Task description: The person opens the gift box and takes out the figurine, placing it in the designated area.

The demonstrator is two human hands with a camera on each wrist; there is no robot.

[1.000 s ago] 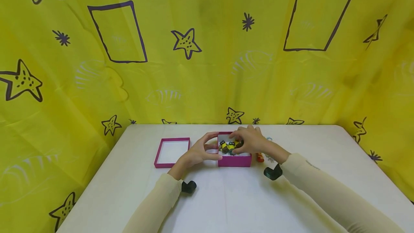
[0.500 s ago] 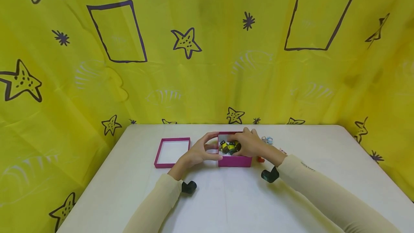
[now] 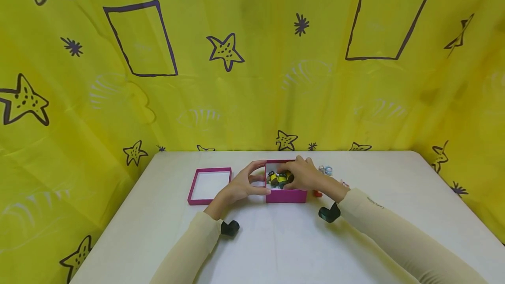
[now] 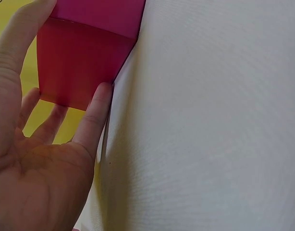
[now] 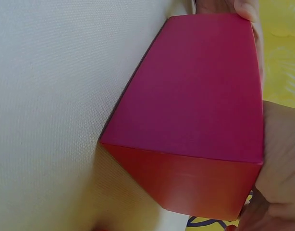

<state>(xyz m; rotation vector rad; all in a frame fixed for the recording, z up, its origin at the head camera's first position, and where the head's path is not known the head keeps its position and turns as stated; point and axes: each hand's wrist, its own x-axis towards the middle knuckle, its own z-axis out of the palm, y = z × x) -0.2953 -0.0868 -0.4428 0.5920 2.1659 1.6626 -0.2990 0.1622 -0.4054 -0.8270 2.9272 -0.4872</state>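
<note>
A magenta box [image 3: 286, 196] without its lid stands on the white table, several small yellow-and-dark toy figures [image 3: 272, 179] inside it. My left hand [image 3: 240, 184] grips the box's left end, thumb at the front corner; in the left wrist view its fingers [image 4: 96, 113] lie along the red end wall. My right hand [image 3: 304, 175] reaches over the right rim, thumb and fingers curved round a toy figure [image 3: 290, 175] at that end. From the right wrist camera, the box's front wall [image 5: 195, 91] hides the fingertips.
The shallow magenta lid [image 3: 210, 201] lies inside up, left of the box. Right of it, small pale-blue toys [image 3: 325, 170] and a red one [image 3: 318, 194] sit partly behind the right arm. A yellow patterned curtain [image 3: 252, 100] hangs behind the table.
My right hand has shifted slightly left and deeper into the box, then stayed there. More of the pale-blue toys shows beyond it. The left hand and the box have kept their places.
</note>
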